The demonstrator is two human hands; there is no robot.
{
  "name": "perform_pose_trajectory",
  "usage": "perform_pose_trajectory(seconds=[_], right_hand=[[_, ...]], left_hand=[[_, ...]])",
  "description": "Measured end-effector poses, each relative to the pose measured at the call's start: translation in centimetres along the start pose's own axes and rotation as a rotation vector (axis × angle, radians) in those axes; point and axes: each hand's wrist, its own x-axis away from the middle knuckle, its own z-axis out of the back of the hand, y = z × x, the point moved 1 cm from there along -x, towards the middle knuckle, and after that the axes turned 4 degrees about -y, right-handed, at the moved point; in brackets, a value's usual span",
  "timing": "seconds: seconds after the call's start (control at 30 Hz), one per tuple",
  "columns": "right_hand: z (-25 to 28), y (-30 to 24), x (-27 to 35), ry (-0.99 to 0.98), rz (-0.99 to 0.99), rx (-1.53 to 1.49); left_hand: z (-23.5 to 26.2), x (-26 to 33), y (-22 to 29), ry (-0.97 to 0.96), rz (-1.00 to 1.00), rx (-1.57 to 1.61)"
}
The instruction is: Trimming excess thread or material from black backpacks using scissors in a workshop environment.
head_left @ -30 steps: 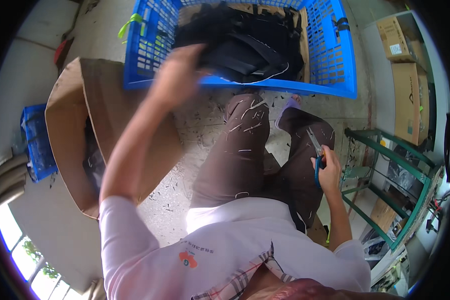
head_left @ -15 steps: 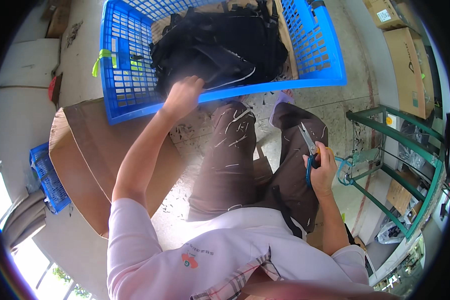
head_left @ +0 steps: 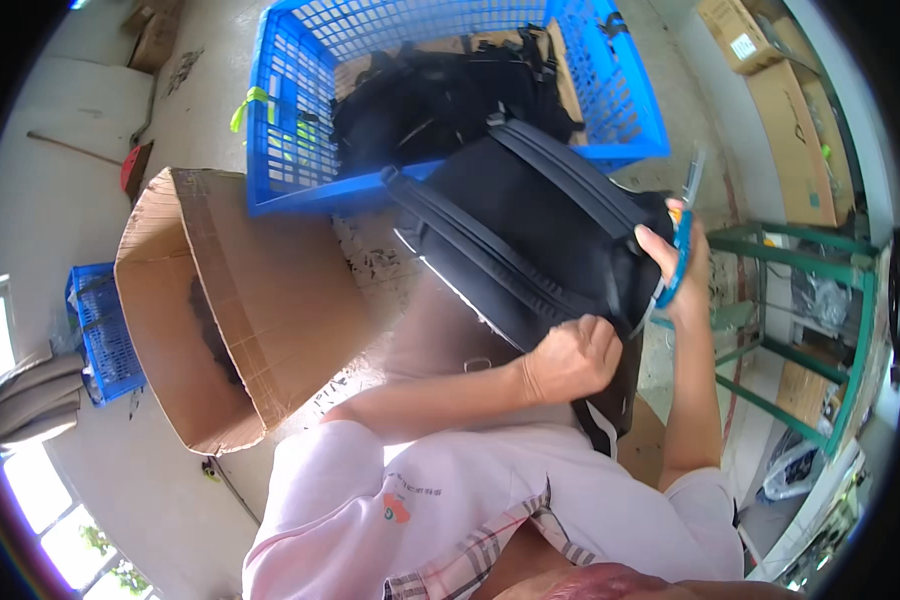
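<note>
A black backpack piece (head_left: pixel 530 215) with two padded shoulder straps lies tilted over my lap, its far end reaching over the near rim of the blue crate. White thread or edging runs along its left side. My left hand (head_left: pixel 573 355) is closed in a fist on its near edge. My right hand (head_left: pixel 685 260) holds scissors (head_left: pixel 683 250) with blue and orange handles, the blades pointing up and away. The thumb of that hand also presses on the backpack's right edge. More black backpack pieces (head_left: pixel 400 105) lie piled in the crate.
The blue plastic crate (head_left: pixel 310 197) stands in front of me. An open cardboard box (head_left: pixel 280 300) with something dark inside is at my left, a smaller blue crate (head_left: pixel 110 345) beyond it. On the right stand a green metal frame (head_left: pixel 800 255) and cardboard cartons (head_left: pixel 795 140).
My left hand has left the crate and come nearer to me, and a backpack piece now lies over my lap. My right hand has risen with the scissors to its edge.
</note>
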Motion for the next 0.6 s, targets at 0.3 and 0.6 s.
perform_pose_trajectory(seconds=[0.3,0.6], right_hand=[[2.9,1.0,5.3,0.003,-0.078,-0.293],[3.7,-6.9,10.3,-0.283,0.293,-0.263]], left_hand=[[3.1,0.8,-5.2,0.215,0.082,-0.04],[5.8,-2.0,-24.7,0.268,0.993,1.035]])
